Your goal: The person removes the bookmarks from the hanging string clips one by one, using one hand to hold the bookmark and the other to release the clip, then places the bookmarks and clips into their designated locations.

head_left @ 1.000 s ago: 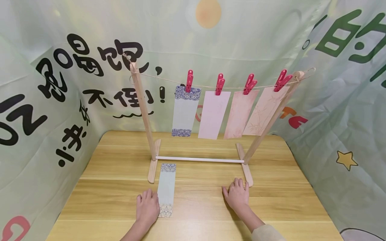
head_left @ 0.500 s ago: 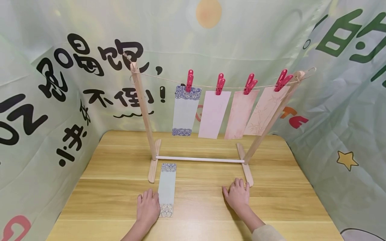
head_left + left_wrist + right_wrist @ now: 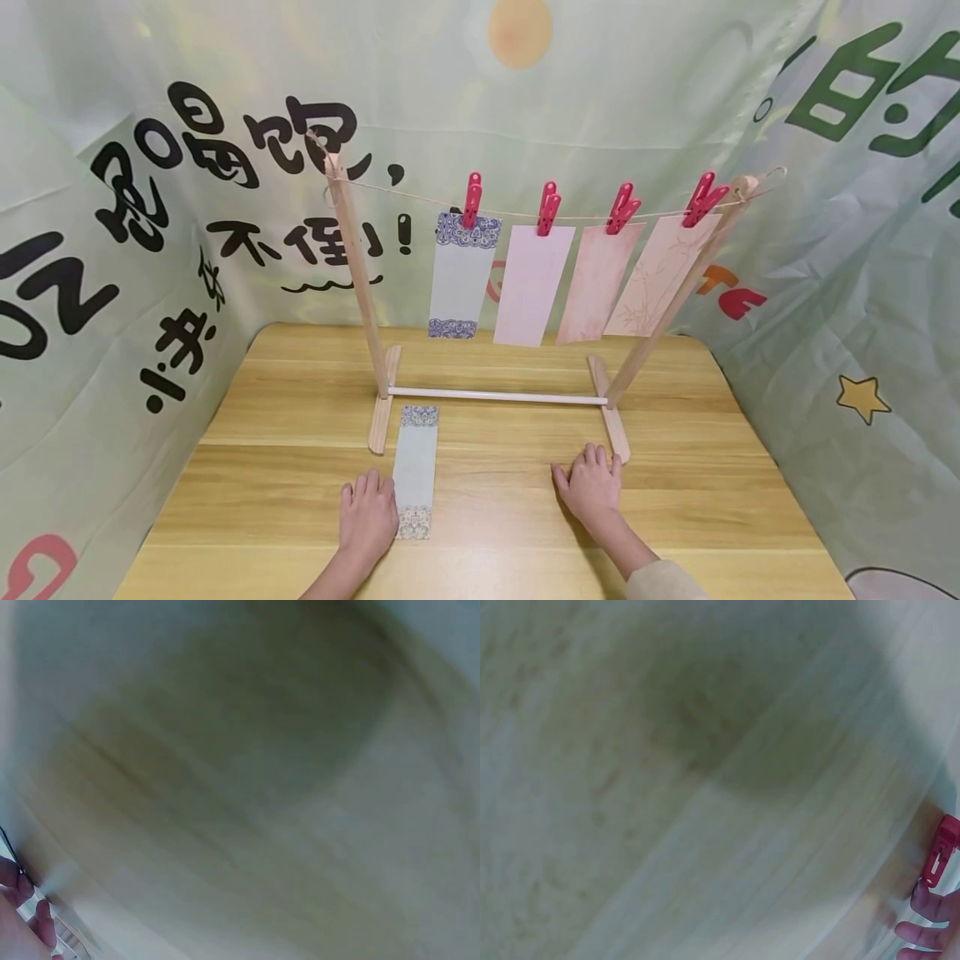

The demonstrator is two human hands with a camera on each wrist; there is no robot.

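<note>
A pale blue paper card [image 3: 415,467] with patterned ends lies flat on the wooden table. Beside its left edge my left hand [image 3: 367,517] rests palm down, fingers loosely bent, and a fingertip [image 3: 45,926] shows low in the left wrist view. My right hand [image 3: 590,483] rests on the table just in front of the stand's right foot [image 3: 613,433], fingers loosely bent. In the right wrist view a red clothespin [image 3: 940,851] appears right by its fingertips; whether it is held is unclear. Both palms are hidden in the head view.
Behind the hands stands a wooden rack with a left post [image 3: 356,275], a white crossbar [image 3: 495,396] and a string. Several red clothespins, such as the leftmost clothespin [image 3: 472,200], hold cards like the lilac card [image 3: 534,287]. Printed cloth [image 3: 615,83] surrounds the table.
</note>
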